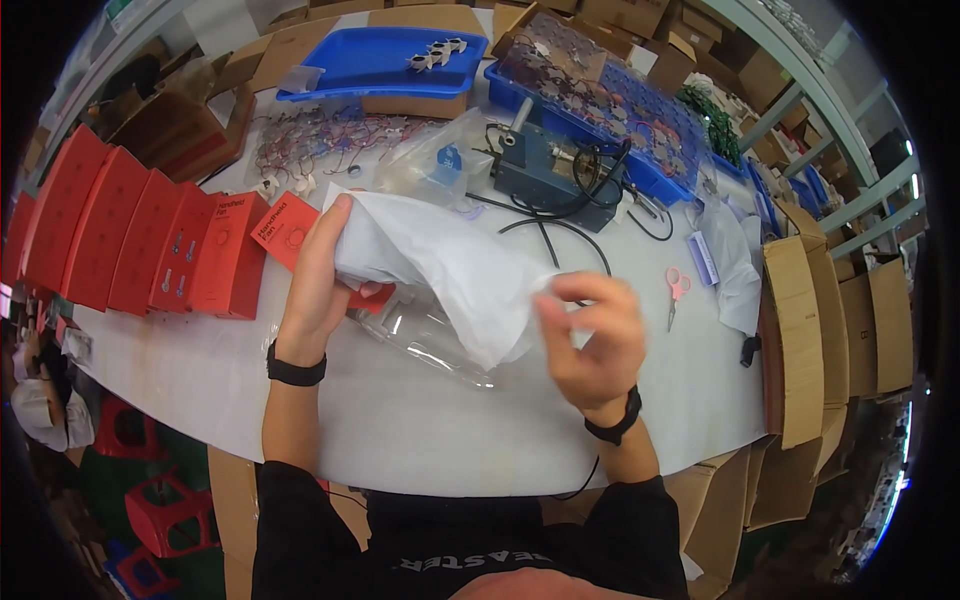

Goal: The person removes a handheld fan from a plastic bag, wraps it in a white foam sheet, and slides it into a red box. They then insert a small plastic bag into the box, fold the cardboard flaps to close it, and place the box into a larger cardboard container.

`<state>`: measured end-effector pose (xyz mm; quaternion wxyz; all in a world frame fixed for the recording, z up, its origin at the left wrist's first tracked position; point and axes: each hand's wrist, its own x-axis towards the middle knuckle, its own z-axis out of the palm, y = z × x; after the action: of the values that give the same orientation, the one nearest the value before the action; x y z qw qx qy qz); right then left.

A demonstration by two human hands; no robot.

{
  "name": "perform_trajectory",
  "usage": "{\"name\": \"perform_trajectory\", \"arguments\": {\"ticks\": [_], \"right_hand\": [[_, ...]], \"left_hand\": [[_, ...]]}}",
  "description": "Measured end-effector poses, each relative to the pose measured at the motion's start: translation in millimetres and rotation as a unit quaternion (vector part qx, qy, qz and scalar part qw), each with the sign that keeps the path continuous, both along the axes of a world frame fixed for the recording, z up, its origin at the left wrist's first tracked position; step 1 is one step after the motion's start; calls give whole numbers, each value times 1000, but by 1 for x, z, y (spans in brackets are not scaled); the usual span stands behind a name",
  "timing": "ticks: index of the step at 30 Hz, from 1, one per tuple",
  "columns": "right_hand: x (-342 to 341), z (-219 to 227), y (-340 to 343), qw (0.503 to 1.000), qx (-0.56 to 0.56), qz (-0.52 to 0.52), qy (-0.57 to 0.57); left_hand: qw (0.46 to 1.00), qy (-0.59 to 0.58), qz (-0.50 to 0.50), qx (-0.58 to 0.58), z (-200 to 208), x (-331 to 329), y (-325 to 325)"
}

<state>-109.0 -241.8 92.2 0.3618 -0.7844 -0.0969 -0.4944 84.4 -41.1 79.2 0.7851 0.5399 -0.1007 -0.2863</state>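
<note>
A thin white sheet or soft bag is stretched between my two hands above the table; I cannot tell which of the two it is. Its bunched left end sits in my closed left hand. At the right, the thumb and forefinger of my right hand pinch its edge, the fingers slightly blurred. Below the white material lies a clear plastic tray. A small red part shows under the material beside my left hand. Behind that hand, a flat red box is partly covered.
Red boxes stand in a row at the left. Far back are a blue tray, wired parts and a blue crate. A grey-green machine with black cables stands behind my hands. Pink scissors and cardboard boxes are right.
</note>
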Motion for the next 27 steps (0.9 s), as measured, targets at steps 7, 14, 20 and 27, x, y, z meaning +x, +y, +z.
{"name": "perform_trajectory", "arguments": {"ticks": [7, 14, 20, 27], "right_hand": [[5, 1, 10, 984, -18, -7, 179], [1, 3, 19, 955, 62, 116, 266], [-6, 11, 24, 815, 380, 241, 365], [-16, 18, 43, 672, 518, 292, 440]], "left_hand": [[999, -11, -29, -7, 25, -18, -5], [993, -113, 22, 40, 14, -5, 14], [982, -160, 92, 40, 20, 3, 33], [953, -108, 255, -122, 44, -5, 33]]}}
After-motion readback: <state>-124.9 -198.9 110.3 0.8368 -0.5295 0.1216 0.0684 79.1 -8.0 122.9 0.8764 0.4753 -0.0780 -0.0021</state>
